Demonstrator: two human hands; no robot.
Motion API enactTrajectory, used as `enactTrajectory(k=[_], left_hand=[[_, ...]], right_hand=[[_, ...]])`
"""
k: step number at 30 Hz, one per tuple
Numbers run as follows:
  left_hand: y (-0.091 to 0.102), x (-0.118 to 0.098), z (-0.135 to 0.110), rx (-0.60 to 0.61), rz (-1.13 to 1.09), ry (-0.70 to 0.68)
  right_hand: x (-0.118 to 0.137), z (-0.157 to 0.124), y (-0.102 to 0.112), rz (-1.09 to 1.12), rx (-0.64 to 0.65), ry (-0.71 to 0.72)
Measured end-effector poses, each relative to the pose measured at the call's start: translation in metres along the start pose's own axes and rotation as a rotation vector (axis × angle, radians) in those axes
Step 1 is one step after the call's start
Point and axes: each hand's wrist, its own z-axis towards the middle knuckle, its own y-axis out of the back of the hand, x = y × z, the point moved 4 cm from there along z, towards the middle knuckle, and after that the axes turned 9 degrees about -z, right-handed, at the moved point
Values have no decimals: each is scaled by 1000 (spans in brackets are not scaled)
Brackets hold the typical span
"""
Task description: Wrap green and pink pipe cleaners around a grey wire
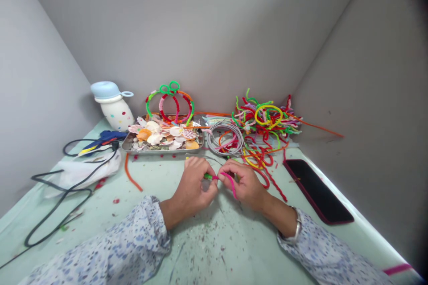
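Over the middle of the table my two hands meet, fingertips pinched close together. My left hand (195,185) is closed on a short green fuzzy piece (207,177), which looks like pipe cleaner; its far end is hidden by the fingers. A bright pink pipe cleaner (232,185) is pinched in my right hand (246,183), its loose end curving down over the fingers. Pink also shows between the fingertips, where it meets the green. Just behind the hands lie a coil of grey wire (209,144) and a thin wire strand.
A metal tray (160,152) of shells stands at the back, with pipe-cleaner rings (193,109) upright behind. Tangled pipe cleaners (267,116) are heaped back right. A phone (317,191) lies at right. Left are a white bottle (117,113), a blue tool (105,139) and a black cable (56,205).
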Motion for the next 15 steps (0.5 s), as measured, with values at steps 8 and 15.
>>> enactTrajectory(k=[8,15], left_hand=[[0,0,1,2,8,-22],[-1,-2,-1,28,6,-48]], right_hand=[[-1,1,0,29,21,-33],[-4,1,-2,79,78,-120]])
